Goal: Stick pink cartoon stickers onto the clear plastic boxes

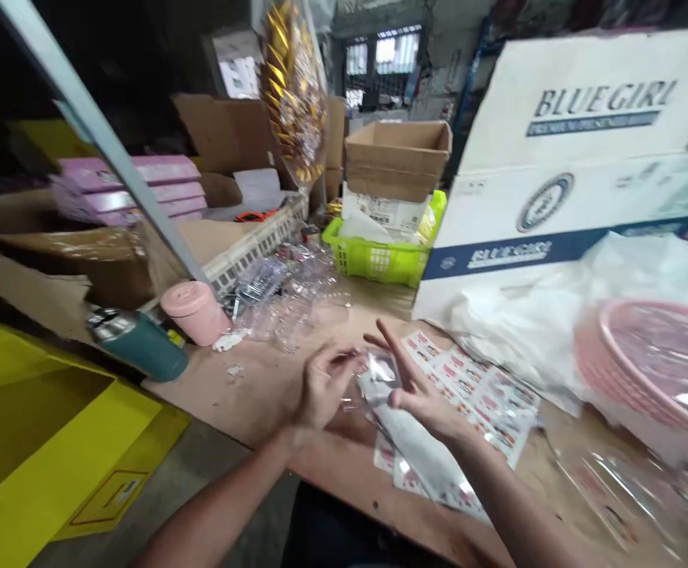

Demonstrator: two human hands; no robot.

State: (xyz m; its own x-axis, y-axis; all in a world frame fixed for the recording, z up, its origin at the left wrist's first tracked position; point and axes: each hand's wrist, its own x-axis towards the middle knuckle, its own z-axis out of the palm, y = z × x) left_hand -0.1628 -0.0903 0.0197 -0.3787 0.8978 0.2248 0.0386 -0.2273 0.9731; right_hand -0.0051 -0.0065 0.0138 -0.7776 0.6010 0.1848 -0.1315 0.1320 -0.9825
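Observation:
Above the table's front part, my left hand (323, 386) pinches a small clear plastic case (382, 368) by its left side. On the case's other side is my right hand (420, 394), its index finger stretched out and its thumb apart, close to the case; whether it touches is unclear. A white strip (420, 446) lies below the hands, partly covered by the right forearm. Printed sheets (468, 375) with rows of small pink and dark pictures spread under and beyond the right hand.
Several clear plastic cases (297, 304) pile up at the back left, near a pink cup (195, 312) and a lying teal bottle (143, 347). A green basket (373, 259) stands behind. At right are a large white carton (498, 189) and a pink basket (601, 355).

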